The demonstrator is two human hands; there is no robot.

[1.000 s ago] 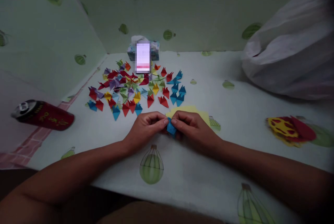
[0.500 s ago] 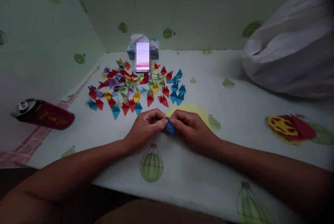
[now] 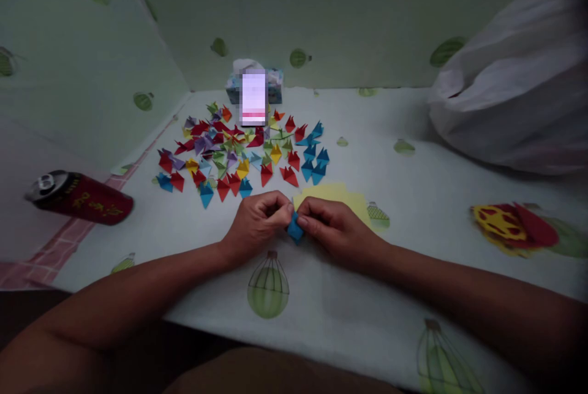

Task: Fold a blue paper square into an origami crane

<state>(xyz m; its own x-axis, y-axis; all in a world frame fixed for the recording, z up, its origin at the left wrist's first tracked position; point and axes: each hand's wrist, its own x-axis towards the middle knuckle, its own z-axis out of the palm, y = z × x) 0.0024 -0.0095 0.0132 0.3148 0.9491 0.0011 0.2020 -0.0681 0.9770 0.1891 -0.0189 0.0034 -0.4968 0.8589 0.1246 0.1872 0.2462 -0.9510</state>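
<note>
A small folded piece of blue paper (image 3: 295, 230) is pinched between both hands, just above the table. My left hand (image 3: 260, 219) is closed on its left side, thumb against curled fingers. From the right, my right hand (image 3: 333, 225) grips the same paper between thumb and bent forefinger. Part of the paper is hidden by the fingertips. Behind my right hand lie pale yellow paper sheets (image 3: 342, 195). Beyond the hands spreads a pile of folded paper cranes (image 3: 229, 158) in red, blue, yellow, green and purple.
A phone (image 3: 253, 97) with a lit, blurred screen leans on a tissue box (image 3: 274, 86) at the back. A red drink can (image 3: 87, 198) stands at the left. On the right are a white plastic bag (image 3: 509, 94) and a red and yellow item (image 3: 512, 227).
The blue paper has turned and shifted slightly left in my fingers, and more of its face shows. My right thumb has moved a little on it. The whole view has shifted slightly.
</note>
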